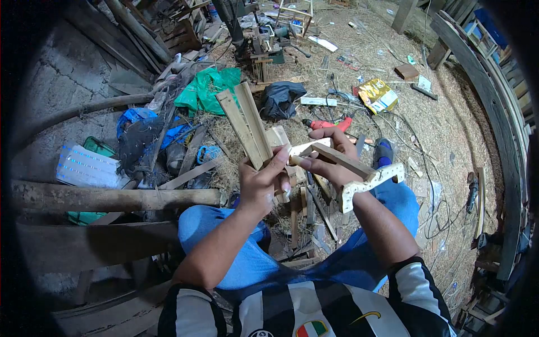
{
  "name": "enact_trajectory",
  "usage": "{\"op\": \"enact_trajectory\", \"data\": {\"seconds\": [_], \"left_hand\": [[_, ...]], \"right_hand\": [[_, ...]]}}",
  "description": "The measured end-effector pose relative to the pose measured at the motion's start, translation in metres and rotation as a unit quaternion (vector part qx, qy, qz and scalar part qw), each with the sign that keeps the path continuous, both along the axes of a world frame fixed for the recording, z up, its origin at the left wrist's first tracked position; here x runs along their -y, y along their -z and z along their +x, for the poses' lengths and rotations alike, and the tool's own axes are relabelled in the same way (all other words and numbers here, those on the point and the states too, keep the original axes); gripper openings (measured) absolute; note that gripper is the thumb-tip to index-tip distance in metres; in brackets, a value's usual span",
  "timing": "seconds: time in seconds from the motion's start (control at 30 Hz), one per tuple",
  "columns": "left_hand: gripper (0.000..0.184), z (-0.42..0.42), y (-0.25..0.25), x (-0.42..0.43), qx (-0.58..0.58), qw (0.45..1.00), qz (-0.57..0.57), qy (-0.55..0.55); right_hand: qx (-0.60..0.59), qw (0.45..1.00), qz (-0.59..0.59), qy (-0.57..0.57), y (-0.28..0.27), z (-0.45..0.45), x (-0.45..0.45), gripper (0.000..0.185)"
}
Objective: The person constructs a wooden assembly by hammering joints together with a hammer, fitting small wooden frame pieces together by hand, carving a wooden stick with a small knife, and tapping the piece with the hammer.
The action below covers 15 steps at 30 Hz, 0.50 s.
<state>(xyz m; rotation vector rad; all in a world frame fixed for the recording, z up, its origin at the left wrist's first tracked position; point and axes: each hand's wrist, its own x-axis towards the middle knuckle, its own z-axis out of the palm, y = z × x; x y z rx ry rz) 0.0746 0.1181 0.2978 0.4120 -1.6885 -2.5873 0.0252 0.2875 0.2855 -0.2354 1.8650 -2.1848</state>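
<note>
My left hand (265,178) is closed round the lower ends of two flat wooden slats (247,123), which point up and away. My right hand (335,159) grips a small wooden frame, made of a bar (345,162) joined to a pale, notched end piece with small holes (373,185). Another pale piece of the frame (306,149) lies between my two hands, where the fingertips come close together. What the fingertips of each hand press on is partly hidden.
Beyond my hands lie a red power tool (331,124), a black plastic bag (281,100), a green bag (208,90) and a yellow packet (377,95). A wooden pole (118,199) runs at the left. Cables (432,163) and wood scraps litter the ground.
</note>
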Motion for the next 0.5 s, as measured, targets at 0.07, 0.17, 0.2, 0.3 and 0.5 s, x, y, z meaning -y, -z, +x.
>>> {"op": "enact_trajectory", "data": {"seconds": [0.07,0.17,0.2,0.3,0.5], "left_hand": [[0.023,0.0,0.0,0.0,0.002,1.0,0.007,-0.004],[0.024,0.001,-0.002,0.0,0.011,1.0,-0.001,-0.006],[0.024,0.001,-0.002,0.001,0.007,1.0,0.007,0.0],[0.026,-0.004,-0.004,0.006,0.02,1.0,0.004,-0.013],[0.025,-0.018,0.011,0.037,0.054,0.998,-0.005,-0.027]], "right_hand": [[-0.005,0.999,0.037,-0.002,-0.002,0.0,-0.001,0.058],[-0.014,0.998,0.06,-0.006,0.001,0.0,-0.002,0.057],[-0.018,0.999,0.045,-0.009,0.002,0.0,-0.001,0.057],[-0.022,0.999,-0.015,-0.043,0.002,-0.002,-0.004,0.055],[-0.058,0.995,-0.04,-0.067,0.004,-0.011,-0.006,0.046]]}}
